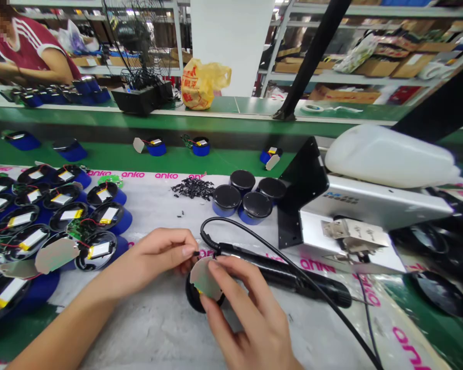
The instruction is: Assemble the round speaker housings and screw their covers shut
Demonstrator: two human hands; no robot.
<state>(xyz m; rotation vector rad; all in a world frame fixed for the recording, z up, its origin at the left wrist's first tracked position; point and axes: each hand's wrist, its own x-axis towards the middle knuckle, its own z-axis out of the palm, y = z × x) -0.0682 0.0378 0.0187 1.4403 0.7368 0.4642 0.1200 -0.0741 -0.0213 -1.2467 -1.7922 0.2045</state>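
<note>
Shelves [409,11] back the table [158,329]; toward its near edge, the right hand [256,313], fingers parted, grips a pale disc [203,277] over a black cup [193,300] — likely steadying it — while the left hand [158,252] closely pinches a dark bit [196,253]. Open cups [122,222] crowd the left edge, perhaps for reach.

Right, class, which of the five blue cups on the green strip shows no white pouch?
The second cup from the left: its top is plain black; the other four show white pouches.
</note>
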